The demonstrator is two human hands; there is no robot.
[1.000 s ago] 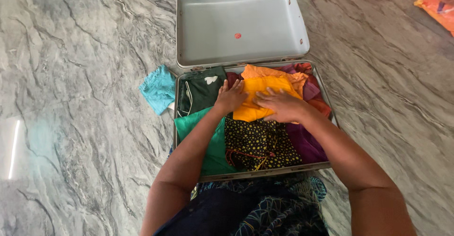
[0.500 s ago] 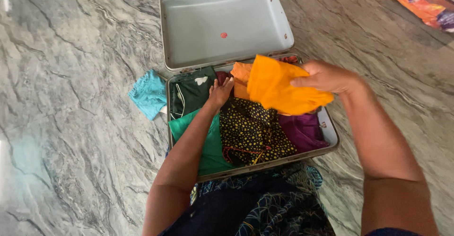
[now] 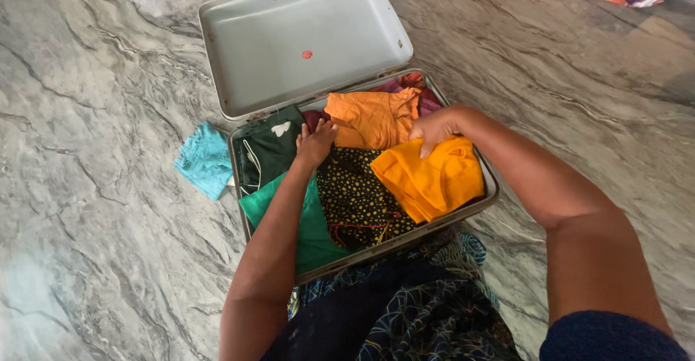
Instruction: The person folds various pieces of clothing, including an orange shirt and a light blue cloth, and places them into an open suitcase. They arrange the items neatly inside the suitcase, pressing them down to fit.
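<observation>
the fingers (image 3: 427,142) of the right hand (image 3: 433,129) are curled down onto a folded yellow cloth (image 3: 431,180), gripping its upper edge; the cloth lies in the right part of the open metal suitcase (image 3: 239,160), against its right wall. the left hand (image 3: 316,144) lies flat with fingers spread and released, pressing the clothes in the middle of the case, beside an orange cloth (image 3: 373,117) and above a black dotted cloth (image 3: 356,196). a dark green cloth (image 3: 269,147) fills the left part. a light blue cloth (image 3: 205,160) lies on the marble floor (image 3: 94,209), just left of the case.
</observation>
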